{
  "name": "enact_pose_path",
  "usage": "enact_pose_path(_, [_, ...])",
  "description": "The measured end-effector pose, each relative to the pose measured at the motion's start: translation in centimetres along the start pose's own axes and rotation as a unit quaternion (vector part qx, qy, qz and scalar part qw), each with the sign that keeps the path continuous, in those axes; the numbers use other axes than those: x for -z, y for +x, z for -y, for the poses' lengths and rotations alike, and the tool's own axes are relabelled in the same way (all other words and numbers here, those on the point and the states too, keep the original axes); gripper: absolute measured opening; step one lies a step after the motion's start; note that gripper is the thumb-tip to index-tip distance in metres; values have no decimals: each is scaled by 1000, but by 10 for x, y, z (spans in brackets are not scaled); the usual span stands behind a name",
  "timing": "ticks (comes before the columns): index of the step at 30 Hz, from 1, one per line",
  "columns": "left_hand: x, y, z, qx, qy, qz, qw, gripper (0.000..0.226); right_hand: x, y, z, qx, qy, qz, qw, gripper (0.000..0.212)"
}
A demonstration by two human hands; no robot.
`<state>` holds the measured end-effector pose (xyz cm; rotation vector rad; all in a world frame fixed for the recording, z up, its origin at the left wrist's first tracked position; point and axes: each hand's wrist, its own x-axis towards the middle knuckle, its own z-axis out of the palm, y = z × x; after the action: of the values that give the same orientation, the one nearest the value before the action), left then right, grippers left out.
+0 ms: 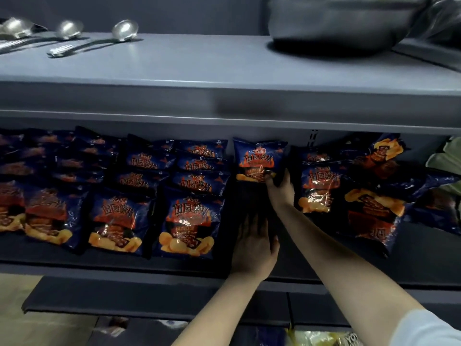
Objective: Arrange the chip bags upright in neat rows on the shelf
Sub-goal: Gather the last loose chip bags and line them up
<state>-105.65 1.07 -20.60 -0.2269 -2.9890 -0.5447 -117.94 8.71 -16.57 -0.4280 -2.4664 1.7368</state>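
– What is the right hand (pixel 280 189) doing?

– It is holding a chip bag (pixel 258 158). The fingers curl round the bag's bottom right corner, and the thumb sits on the front near the bottom edge.

– And the left hand (pixel 254 243)?

– It lies flat, palm down, with the fingers straight. It holds nothing. It rests on the dark floor of the shelf (pixel 99 269), just in front of the held bag.

– What does the bag look like?

– It is dark blue with orange flames, and yellow chips are drawn at the bottom. It stands up straight with its front facing out. It is at the back of the shelf, alone in a gap between the other bags.

– What is beside the gap?

– To the left are rows of bags (pixel 189 216). They stand one behind the other, leaning back a bit, fronts facing out. To the right are loose bags (pixel 374 211). Some are tipped sideways and lie on top of each other.

– Anything else?

– A top shelf (pixel 224 71) sits above. Shiny ladles (pixel 124 29) lie on its left side. On its right is a big dark thing, too blurry to tell. A white sleeve (pixel 429 330) shows on the right arm.
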Motion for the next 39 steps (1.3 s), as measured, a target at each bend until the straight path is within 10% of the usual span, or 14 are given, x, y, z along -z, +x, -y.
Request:
enact_pose_path(30, [-5,0,7,-12,51,-12,999,58,31,-28,27,71,-46,3,996,46])
enact_pose_path(39, [14,66,-40,-20,-213,-22,977,65,131,-43,10,83,-23,-41,995,43])
